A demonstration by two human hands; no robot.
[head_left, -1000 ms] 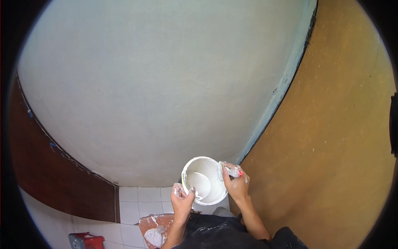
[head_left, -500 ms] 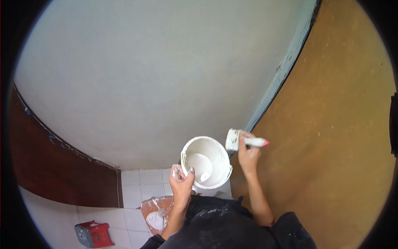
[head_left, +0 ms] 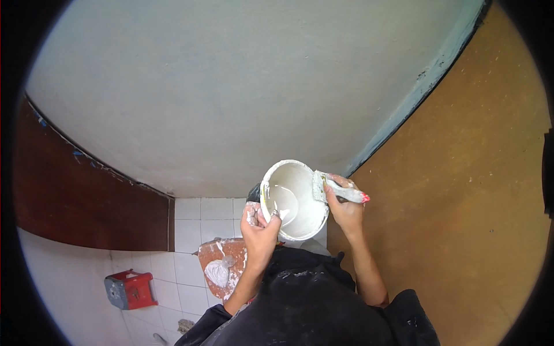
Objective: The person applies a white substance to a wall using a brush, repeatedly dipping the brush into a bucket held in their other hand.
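Observation:
A white bucket [head_left: 311, 216] hangs tilted in front of me, its open mouth facing up toward the camera. White paint shows at its bottom and is smeared along its walls. My left hand [head_left: 261, 230] grips the left rim, thumb over the edge, with white smears on the fingers. In my right hand [head_left: 346, 210] is a wide paintbrush [head_left: 341, 192] with a whitish handle and a red tip. Its paint-coated bristles lie at the bucket's right rim, overlapping the edge. My right fingers are wrapped around the brush near its head.
A pale wall [head_left: 231, 104] rises ahead, meeting a brown surface [head_left: 444, 219] on the right. Below left, a paint-spattered reddish-brown stool seat [head_left: 236, 249] carries a white bag [head_left: 217, 273]. A red and grey stool [head_left: 138, 290] stands on the white tiled floor [head_left: 187, 230].
The brush has come left to the bucket's rim, where before it was held just beside it. The bucket has moved up and slightly right in view, and the camera view has shifted.

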